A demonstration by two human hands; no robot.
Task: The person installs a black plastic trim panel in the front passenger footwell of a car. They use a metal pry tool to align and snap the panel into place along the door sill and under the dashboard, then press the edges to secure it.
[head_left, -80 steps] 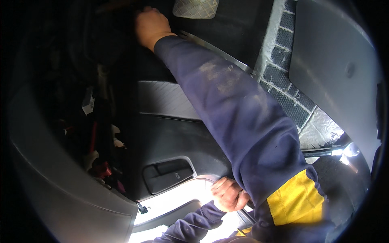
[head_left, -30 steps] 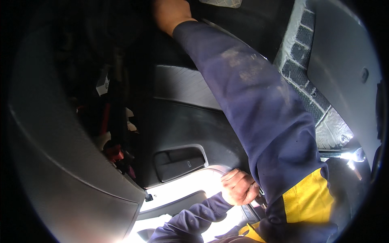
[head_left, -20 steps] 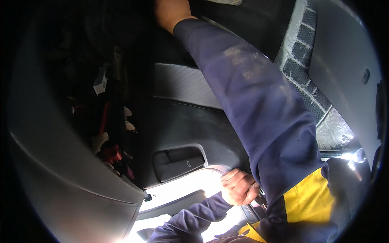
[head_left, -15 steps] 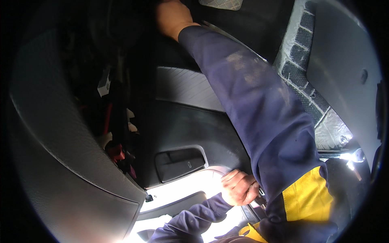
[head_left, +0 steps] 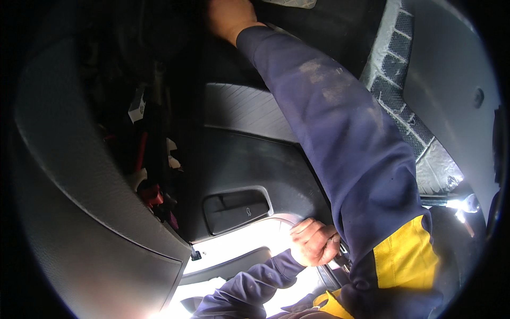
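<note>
My right arm, in a navy sleeve with a yellow patch, stretches up across the view. At its end my right hand (head_left: 232, 17) reaches into the dark space under the dashboard; its fingers are lost in shadow, so what it touches is hidden. Lower down, my left hand (head_left: 314, 242) is closed with curled fingers, close against my right sleeve. A small dark, partly shiny thing (head_left: 343, 259) shows beside its fingers; I cannot make out what the hand grips. Left of that hand is a black release lever (head_left: 236, 211) in a recess of the dark side trim.
A grey dashboard panel (head_left: 106, 234) curves along the left. Beside it an opening shows a white block (head_left: 137, 109), a red wire (head_left: 141, 151) and a red connector (head_left: 153, 195). At right lie a grey patterned strip (head_left: 393, 80) and a shiny metal rod with a round head (head_left: 463, 203).
The view has shifted slightly, so the trim sits a little higher. Both hands stay in nearly the same places; the left remains closed.
</note>
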